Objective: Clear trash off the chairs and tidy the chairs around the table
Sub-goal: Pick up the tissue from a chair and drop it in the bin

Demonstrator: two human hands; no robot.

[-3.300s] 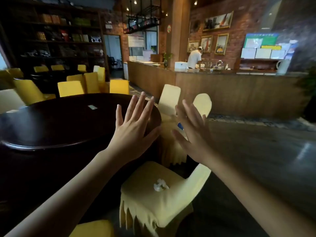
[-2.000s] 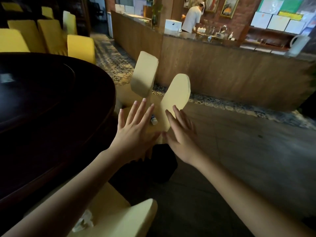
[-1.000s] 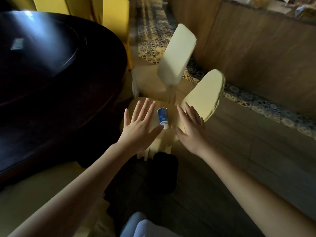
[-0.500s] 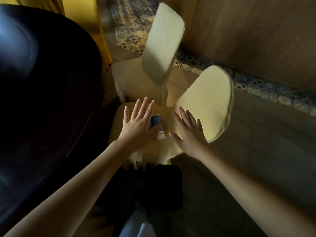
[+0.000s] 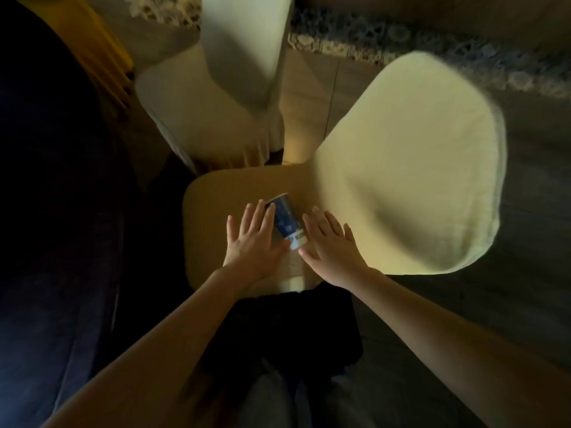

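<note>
A blue and white paper cup [image 5: 287, 222] lies on its side on the seat of a pale yellow covered chair [image 5: 216, 205] directly below me. My left hand [image 5: 253, 242] is spread flat just left of the cup, its fingers against the cup's side. My right hand [image 5: 332, 247] is spread flat just right of the cup, the thumb close to its white end. Neither hand grips anything. The chair's rounded backrest [image 5: 408, 168] rises at the right.
A second pale covered chair [image 5: 222, 97] stands just beyond, its back toward me. The dark round table [image 5: 46, 180] fills the left side. A yellow chair [image 5: 92, 41] shows at top left. Patterned floor tiles [image 5: 401, 41] run along the top; my legs are below.
My view has tilted down and closed in on the chair. Both hands have dropped onto the seat on either side of the cup, which has stayed on its side.
</note>
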